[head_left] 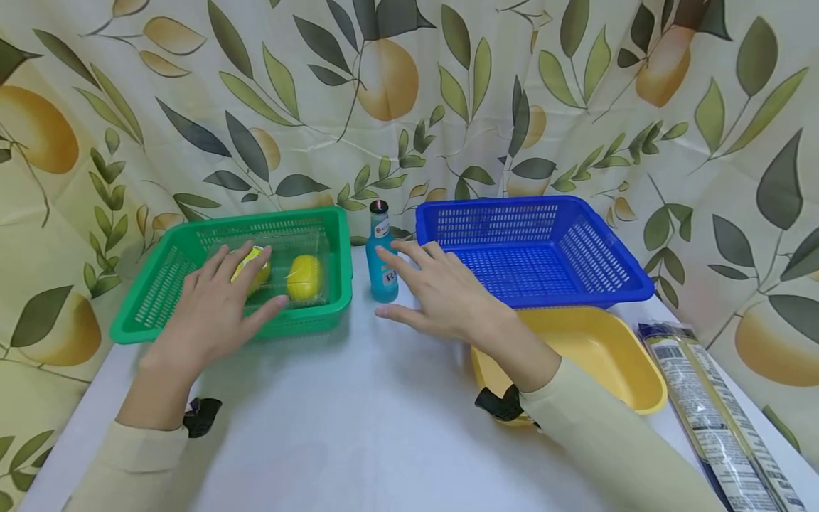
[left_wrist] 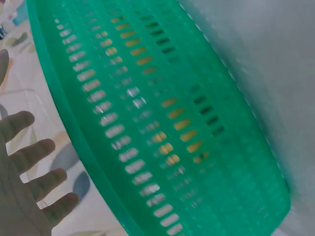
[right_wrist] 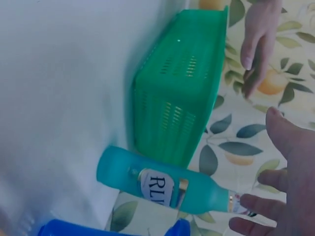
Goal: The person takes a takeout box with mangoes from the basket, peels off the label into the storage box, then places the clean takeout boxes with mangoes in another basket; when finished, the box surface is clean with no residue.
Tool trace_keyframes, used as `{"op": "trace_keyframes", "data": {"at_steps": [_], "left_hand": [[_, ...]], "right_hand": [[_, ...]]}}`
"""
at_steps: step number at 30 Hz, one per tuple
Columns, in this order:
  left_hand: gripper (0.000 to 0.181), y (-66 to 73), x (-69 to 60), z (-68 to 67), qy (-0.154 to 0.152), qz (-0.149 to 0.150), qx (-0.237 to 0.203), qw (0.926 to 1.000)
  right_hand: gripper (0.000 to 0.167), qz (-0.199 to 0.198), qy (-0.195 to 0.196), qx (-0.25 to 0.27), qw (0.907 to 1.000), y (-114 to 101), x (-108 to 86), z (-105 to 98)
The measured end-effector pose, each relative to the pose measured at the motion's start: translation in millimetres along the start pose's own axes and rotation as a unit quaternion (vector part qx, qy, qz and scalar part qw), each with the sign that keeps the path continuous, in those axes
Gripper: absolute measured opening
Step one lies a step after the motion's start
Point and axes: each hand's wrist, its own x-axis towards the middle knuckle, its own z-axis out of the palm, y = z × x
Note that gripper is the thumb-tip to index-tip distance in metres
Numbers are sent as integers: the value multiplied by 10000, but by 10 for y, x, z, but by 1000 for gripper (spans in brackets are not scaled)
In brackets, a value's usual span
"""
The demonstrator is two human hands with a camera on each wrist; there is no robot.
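Note:
My left hand (head_left: 211, 309) hovers with spread fingers over the green basket (head_left: 345, 284). Inside that basket lies a clear plastic pack (head_left: 279, 267) with two yellow rounded things, one partly behind my fingers; their kind cannot be told. In the left wrist view the same hand (left_wrist: 27, 182) is apart from the basket's slotted wall. A turquoise glass bottle (head_left: 384, 274) with a dark cap stands upright between the green and blue baskets. My right hand (head_left: 441, 291) is held beside it, fingers extended and spread. The right wrist view has its fingers near the bottle's neck (right_wrist: 221, 199); contact cannot be told.
A blue slotted basket (head_left: 630, 288) stands at the back right. Before it is a yellow tub (head_left: 595, 348), partly under my right forearm. A long printed plastic packet (head_left: 716, 412) lies along the table's right edge. A leaf-patterned curtain (head_left: 409, 156) hangs behind the white table (head_left: 333, 427).

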Motion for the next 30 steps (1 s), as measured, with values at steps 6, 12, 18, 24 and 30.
{"op": "trace_keyframes", "data": {"at_steps": [6, 12, 18, 24, 30], "left_hand": [[82, -148, -26, 5, -51, -155, -100, 9998], [82, -263, -27, 53, -41, -224, -166, 9996], [84, -420, 0, 44, -323, -439, -311, 9980], [87, -597, 54, -9, -711, -600, -570, 9940], [88, -700, 55, 71, -1037, -659, -815, 9891]], "right_hand": [[84, -268, 2, 328, 9991, -36, 98, 34], [81, -358, -160, 694, 9968, -97, 184, 89], [81, -371, -556, 1064, 9921, -181, 314, 168], [80, -251, -905, 1476, 9846, -238, 462, 263], [79, -106, -1256, 1737, 9767, -283, 517, 384]]}}
